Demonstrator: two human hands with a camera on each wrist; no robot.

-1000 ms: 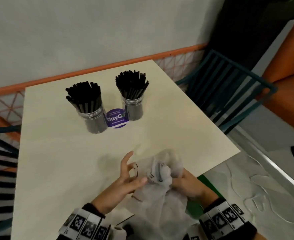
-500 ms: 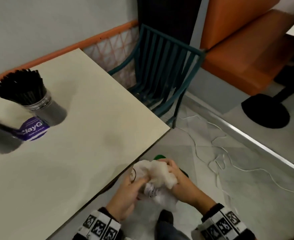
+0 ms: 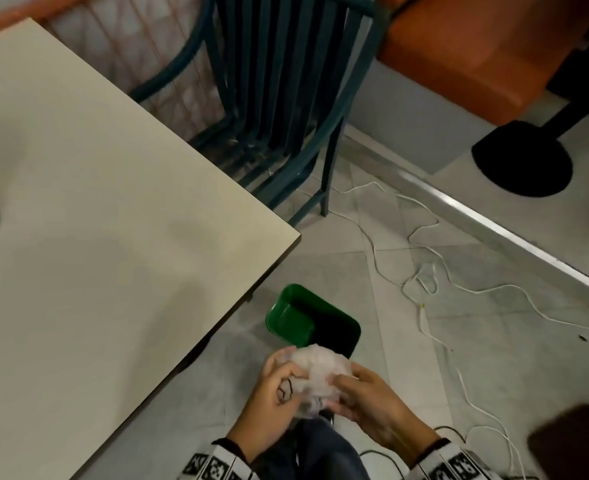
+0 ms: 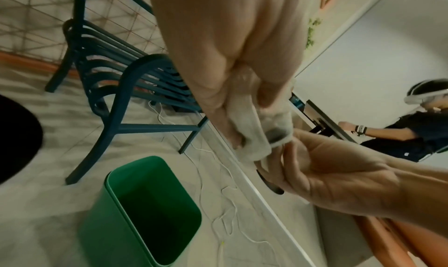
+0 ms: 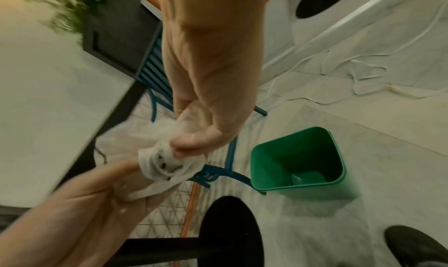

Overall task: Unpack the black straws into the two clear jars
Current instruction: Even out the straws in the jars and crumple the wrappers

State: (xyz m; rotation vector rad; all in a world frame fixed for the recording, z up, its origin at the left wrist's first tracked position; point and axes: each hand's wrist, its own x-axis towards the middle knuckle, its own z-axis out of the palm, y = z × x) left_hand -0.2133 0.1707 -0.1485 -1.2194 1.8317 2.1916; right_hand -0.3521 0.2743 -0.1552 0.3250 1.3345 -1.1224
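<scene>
A crumpled clear plastic wrapper is balled up between both hands, off the table's near corner and above the floor. My left hand grips its left side with curled fingers. My right hand pinches its right side. In the left wrist view the wrapper hangs between the left hand and the right hand. The right wrist view shows the wrapper squeezed the same way. The jars and the straws are out of view.
A green bin stands open on the floor just beyond my hands. The cream table fills the left side. A teal slatted chair is behind its corner. White cable trails over the tiles, and a black table base sits far right.
The view has swung right, away from the two filled jars. Both hands carried the wrapper off the table's edge, balled it tighter, and now hold it near the green bin.
</scene>
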